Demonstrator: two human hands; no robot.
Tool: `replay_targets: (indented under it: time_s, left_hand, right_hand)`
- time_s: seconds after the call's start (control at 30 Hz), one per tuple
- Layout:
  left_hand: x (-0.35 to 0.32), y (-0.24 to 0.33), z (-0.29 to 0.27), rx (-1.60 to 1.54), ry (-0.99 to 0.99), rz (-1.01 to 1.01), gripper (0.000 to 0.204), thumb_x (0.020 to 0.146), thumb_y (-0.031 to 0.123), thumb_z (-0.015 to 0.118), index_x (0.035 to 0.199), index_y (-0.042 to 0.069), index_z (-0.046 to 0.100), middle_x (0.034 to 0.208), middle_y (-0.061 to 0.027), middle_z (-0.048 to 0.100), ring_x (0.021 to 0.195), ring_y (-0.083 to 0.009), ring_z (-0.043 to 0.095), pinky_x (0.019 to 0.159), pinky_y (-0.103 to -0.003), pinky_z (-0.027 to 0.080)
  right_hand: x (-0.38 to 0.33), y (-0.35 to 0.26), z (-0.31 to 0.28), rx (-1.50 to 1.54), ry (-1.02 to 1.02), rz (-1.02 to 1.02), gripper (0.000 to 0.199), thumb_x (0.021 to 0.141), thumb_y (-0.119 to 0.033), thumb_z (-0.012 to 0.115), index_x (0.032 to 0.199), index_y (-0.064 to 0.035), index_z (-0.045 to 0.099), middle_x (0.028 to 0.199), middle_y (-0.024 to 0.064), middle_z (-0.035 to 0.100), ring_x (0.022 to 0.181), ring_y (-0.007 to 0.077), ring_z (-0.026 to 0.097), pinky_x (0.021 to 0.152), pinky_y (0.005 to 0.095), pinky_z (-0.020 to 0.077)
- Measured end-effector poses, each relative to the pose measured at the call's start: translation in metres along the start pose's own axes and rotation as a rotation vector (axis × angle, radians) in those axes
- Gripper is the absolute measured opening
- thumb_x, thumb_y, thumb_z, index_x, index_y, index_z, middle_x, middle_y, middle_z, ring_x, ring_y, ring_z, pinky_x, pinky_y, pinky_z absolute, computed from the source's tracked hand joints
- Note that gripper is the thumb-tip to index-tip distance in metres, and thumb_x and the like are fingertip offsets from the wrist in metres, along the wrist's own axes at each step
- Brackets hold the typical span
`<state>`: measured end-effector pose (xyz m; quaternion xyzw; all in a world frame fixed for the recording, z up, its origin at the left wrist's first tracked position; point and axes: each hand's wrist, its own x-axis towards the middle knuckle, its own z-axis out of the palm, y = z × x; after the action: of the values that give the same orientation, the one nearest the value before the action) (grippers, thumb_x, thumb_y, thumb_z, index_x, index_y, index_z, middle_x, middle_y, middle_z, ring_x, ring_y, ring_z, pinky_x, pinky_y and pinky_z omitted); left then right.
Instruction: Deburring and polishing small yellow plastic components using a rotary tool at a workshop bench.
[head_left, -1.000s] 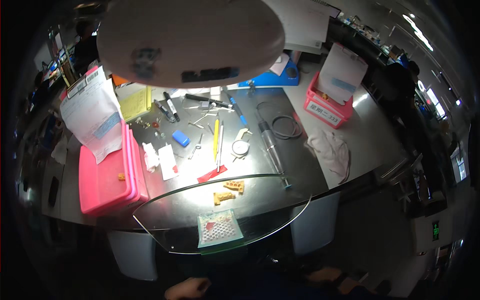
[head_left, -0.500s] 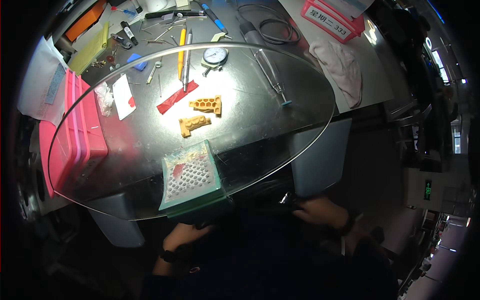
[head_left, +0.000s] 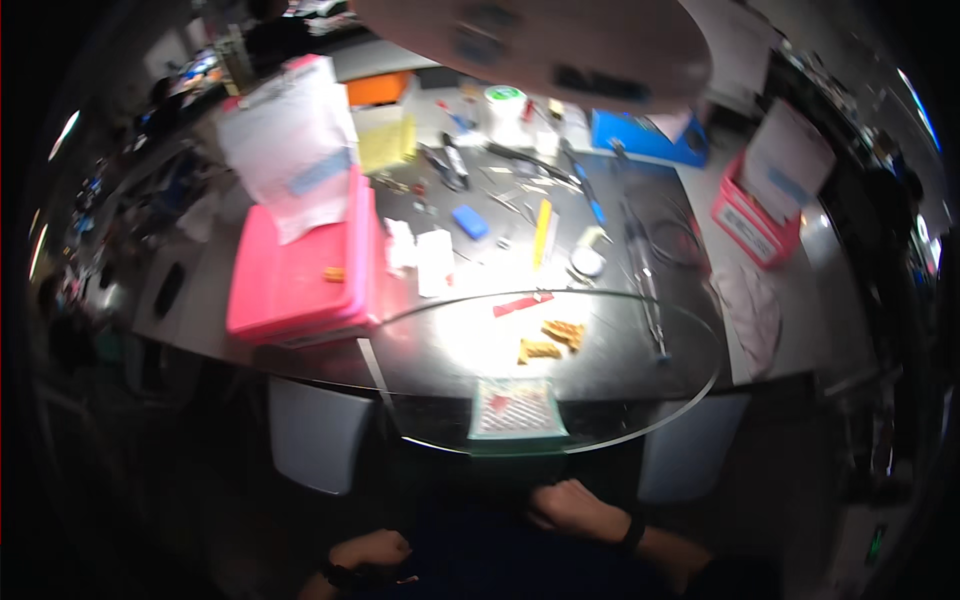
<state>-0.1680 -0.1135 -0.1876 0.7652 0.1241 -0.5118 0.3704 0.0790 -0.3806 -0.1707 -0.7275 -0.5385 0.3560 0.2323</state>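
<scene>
Below the bench edge, my left hand (head_left: 372,548) rests low in front of dark clothing, its fingers curled closed. To its right my right hand (head_left: 578,510) makes a fist, nearer the bench. Whatever either hand may hold is hidden. Beyond the right hand, a perforated pad in a green frame (head_left: 518,410) sits at the bench's front edge. Two yellow-orange molded pieces (head_left: 565,334) (head_left: 540,350) lie behind it in bright light, with a strip of red material (head_left: 522,305) farther back. The picture is blurred.
A clear round-edged lens (head_left: 705,375) spans the front of the bench. Pink bins (head_left: 290,270) stand left, holding a small orange piece (head_left: 334,274). A dial gauge (head_left: 587,262), a corded handpiece (head_left: 640,255) and a cloth (head_left: 750,310) lie right. A lamp head (head_left: 560,45) hangs above.
My view has pulled back and swung left, so the bench looks smaller and more of the pink bins shows. Both hands appear lower in view. The molded pieces remain on the bench.
</scene>
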Motion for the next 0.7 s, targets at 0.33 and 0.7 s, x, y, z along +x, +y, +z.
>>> replay_targets:
  time_s: [0.33,0.7]
  left_hand:
    - [0.009,0.031,-0.069,-0.316,0.790,0.326,0.018,0.086,0.010,0.059,0.101,0.002,0.064,0.090,-0.0074,0.068,0.078,-0.0134,0.063,0.068,-0.028,0.049]
    - [-0.092,0.120,-0.121,0.094,0.398,1.065,0.015,0.082,0.007,0.068,0.096,0.003,0.066,0.090,-0.0083,0.067,0.081,-0.0231,0.065,0.070,-0.032,0.051]
  right_hand:
    - [-0.064,0.028,0.003,0.332,0.501,0.308,0.021,0.082,-0.023,0.072,0.088,-0.0031,0.069,0.068,0.0044,0.065,0.057,0.0138,0.059,0.055,0.0256,0.0457]
    - [-0.365,0.149,-0.045,0.291,0.651,1.006,0.043,0.087,-0.040,0.060,0.109,-0.0024,0.060,0.098,0.0109,0.062,0.083,0.0190,0.060,0.071,0.0345,0.0489]
